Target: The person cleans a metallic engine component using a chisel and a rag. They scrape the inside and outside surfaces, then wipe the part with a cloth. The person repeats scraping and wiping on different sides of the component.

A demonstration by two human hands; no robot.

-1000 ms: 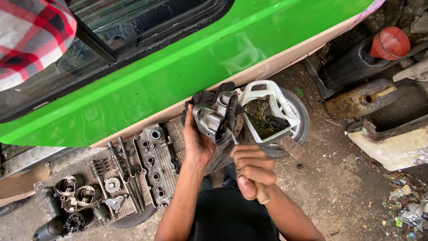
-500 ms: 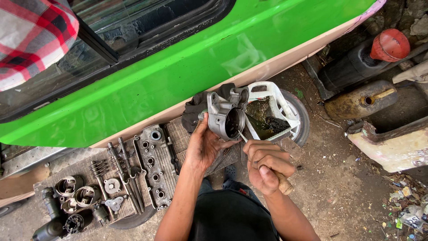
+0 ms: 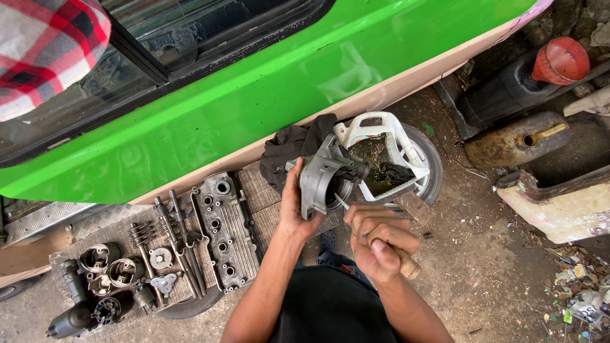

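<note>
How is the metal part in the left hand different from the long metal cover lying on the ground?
The grey metal housing is held up in the air by the left hand, while the valve cover lies flat on a board. The housing looks compact and rounded; the valve cover is long and rectangular with a row of holes. The right hand points a wooden-handled tool at the housing; nothing touches the cover. Both are grey, grimy metal.

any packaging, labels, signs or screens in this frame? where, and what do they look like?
No signs, screens or readable labels.
Cut-open white plastic jug: on the ground by the green car panel, beyond the left hand; dark liquid inside.
Crumpled wrappers: ground litter, lower right; pale, multicoloured scraps.
</note>
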